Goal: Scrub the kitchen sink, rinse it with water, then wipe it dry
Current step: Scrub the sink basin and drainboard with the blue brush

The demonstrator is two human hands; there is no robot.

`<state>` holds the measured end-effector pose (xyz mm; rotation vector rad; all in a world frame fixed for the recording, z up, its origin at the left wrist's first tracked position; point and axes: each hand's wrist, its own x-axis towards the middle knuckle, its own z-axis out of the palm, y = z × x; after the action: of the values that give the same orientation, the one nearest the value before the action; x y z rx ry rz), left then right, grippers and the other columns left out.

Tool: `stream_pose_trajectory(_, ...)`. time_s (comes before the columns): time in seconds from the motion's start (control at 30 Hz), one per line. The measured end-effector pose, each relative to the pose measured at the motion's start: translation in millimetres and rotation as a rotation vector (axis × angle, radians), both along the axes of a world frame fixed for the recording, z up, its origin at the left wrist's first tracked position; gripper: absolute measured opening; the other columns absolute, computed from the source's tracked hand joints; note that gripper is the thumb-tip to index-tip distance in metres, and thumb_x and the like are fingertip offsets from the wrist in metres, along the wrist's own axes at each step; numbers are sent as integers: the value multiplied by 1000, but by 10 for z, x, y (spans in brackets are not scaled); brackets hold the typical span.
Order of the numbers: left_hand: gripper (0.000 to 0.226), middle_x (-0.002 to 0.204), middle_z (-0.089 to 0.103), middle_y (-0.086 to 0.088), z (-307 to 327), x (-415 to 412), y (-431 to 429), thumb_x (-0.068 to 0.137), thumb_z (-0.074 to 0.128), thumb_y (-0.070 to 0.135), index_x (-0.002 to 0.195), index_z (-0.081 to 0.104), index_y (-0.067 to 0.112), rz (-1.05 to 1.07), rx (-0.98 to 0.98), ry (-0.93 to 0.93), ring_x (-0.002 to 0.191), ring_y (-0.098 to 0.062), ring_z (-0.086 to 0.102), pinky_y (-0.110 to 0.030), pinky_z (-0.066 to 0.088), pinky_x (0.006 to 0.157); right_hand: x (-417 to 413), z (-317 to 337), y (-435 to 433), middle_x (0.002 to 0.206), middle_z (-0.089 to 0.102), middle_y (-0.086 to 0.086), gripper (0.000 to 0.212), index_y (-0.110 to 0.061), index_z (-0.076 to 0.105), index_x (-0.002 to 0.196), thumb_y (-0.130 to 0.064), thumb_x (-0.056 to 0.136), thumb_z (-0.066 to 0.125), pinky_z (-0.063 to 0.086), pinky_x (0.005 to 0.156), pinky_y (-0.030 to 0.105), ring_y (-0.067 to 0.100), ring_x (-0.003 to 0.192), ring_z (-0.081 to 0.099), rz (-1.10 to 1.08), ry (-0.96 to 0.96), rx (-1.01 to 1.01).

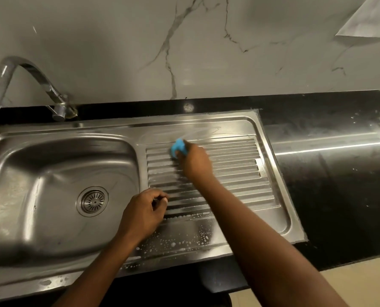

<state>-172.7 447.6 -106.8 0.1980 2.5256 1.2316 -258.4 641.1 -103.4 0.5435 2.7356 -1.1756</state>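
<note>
A wide stainless-steel kitchen sink (206, 120) is seen from above, set into a glossy black countertop (328, 196) below a pale grey marble-veined wall (184, 52). The sink's long axis runs left to right across the view, its right end sloping a little toward the viewer. Its deep rounded basin (40, 173), with a round metal drain strainer (93, 200), lies at the left. A ribbed flat drainboard (240, 173) fills the right half. A curved chrome faucet (29, 69) arches toward the left behind the basin.

The right hand (195, 162) reaches onto the far left part of the drainboard. Its fingers are clamped around a small bright blue sponge (178, 148), which is pressed against the ribs. The sponge is blurred, so its own direction cannot be told.

The left hand (143, 213) rests at the near left corner of the drainboard, just beside the basin's edge. Its fingers are curled in toward the palm, and nothing shows inside them.

White soap bubbles (184, 240) dot the near flat strip of the drainboard.

This looks like the scrubbing stage, with rinsing and drying not yet done. The ribs run along the sink's length, so strokes following the grooves would likely reach the channels better than strokes across them. Firm, overlapping passes from the far edge toward the near one should cover the whole board. The basin probably needs the same treatment, and the resting hand can steady the body meanwhile.
</note>
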Motion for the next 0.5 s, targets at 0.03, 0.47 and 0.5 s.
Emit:
stream_pose_trajectory(0.03, 12, 99, 71, 23, 2, -9, 9, 98, 68, 27, 102, 77, 34, 8, -7, -4, 87, 3, 66, -30, 60, 79, -45, -13, -144, 105, 68, -3, 40, -25, 56, 141, -38, 103, 58, 58, 79, 35, 10, 83, 63, 47, -14, 12)
stream_pose_trajectory(0.47, 12, 100, 73, 21, -37, -9, 142, 97, 68, 30, 102, 78, 33, -6, 11, 23, 88, 2, 66, -28, 60, 78, 43, 113, 1955, 112, 72, 11, 35, -13, 66, 129, -35, 102, 61, 47, 76, 35, 24, 90, 63, -333, -85, 258)
stream_pose_trajectory(0.5, 12, 100, 73, 21, -41, 1, 146, 97, 68, 31, 102, 78, 33, -12, 9, 19, 88, 2, 66, -29, 60, 78, 16, 125, 1944, 113, 72, 12, 35, -12, 65, 130, -33, 102, 60, 47, 76, 35, 24, 90, 62, -331, -90, 263)
